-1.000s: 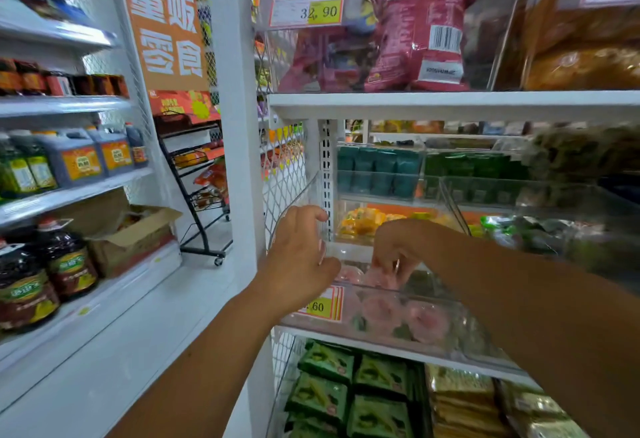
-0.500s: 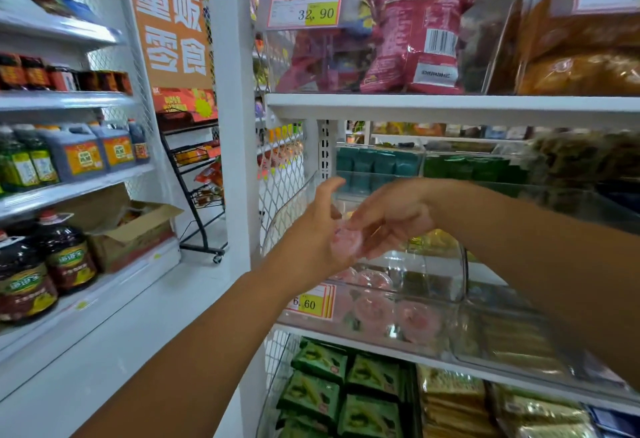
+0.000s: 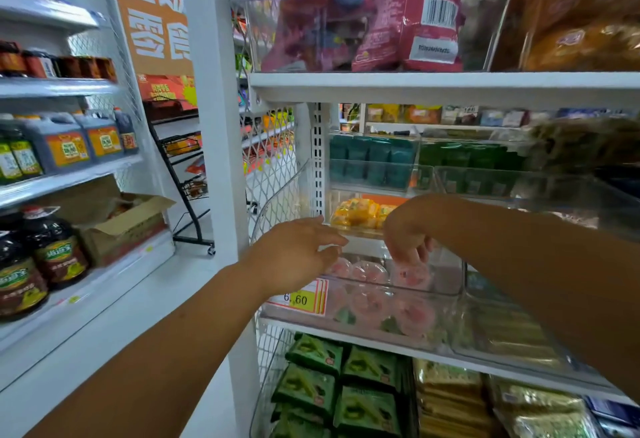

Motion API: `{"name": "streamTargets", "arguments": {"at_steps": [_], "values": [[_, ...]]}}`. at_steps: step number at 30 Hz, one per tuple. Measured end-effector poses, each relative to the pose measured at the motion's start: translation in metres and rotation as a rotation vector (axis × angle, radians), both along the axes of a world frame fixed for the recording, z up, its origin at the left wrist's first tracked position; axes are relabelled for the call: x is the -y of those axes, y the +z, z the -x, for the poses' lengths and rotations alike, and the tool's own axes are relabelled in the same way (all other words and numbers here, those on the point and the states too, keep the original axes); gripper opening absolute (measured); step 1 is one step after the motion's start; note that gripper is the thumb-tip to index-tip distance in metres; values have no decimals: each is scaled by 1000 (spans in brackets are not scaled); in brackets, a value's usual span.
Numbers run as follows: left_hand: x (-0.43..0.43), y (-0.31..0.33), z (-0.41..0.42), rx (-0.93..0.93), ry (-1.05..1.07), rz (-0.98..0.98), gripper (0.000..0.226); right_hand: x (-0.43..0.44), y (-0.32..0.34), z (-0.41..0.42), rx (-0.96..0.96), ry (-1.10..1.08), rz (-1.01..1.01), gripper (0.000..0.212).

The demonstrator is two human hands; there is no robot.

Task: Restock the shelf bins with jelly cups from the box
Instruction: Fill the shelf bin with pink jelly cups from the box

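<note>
A shop aisle of white metal shelving (image 3: 221,160) fills the view. Nearest, two bare forearms reach in toward the middle shelf. The left hand (image 3: 298,254) hovers open, fingers straight, over the left end of a clear bin (image 3: 450,316) and holds nothing. The right hand (image 3: 408,240) hangs fingers-down over the back right of the bin. Its fingertips meet one pink jelly cup (image 3: 412,276), but blur hides whether they pinch it or only touch it. That cup is one of three lying side by side in the top layer, and at least two more show through the bin's front wall. One price tag (image 3: 301,297) reading 6.60 hangs on the bin's front left.

On the shelf below lie at least four green packets (image 3: 308,385), with gold packets (image 3: 450,399) beside them on the right. Farther back are yellow packets (image 3: 360,212) and, above them, teal packs (image 3: 370,160) in two stacked rows. Across the aisle on the left, two dark bottles (image 3: 52,250) stand beside one open cardboard box (image 3: 121,230), with two blue-grey jugs (image 3: 59,143) on the shelf above.
</note>
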State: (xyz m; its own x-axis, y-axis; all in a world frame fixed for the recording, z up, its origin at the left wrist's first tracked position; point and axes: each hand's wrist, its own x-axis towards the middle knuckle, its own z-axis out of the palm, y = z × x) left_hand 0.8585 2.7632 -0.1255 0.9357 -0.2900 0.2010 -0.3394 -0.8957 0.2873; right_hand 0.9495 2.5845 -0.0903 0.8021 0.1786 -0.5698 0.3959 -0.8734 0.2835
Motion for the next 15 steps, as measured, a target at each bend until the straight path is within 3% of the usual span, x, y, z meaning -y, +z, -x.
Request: {"name": "streamTargets", "arguments": {"at_steps": [3, 10, 12, 15], "values": [[-1, -3, 0, 47, -5, -17, 37, -1, -5, -2, -21, 53, 14, 53], [-3, -9, -5, 135, 32, 4, 40, 1, 2, 7, 31, 66, -159, 52], [-3, -13, -1, 237, 25, 75, 47, 3, 14, 16, 191, 135, -337, 45], [3, -12, 11, 607, 59, 98, 47, 14, 37, 45, 400, 164, -819, 33]]}}
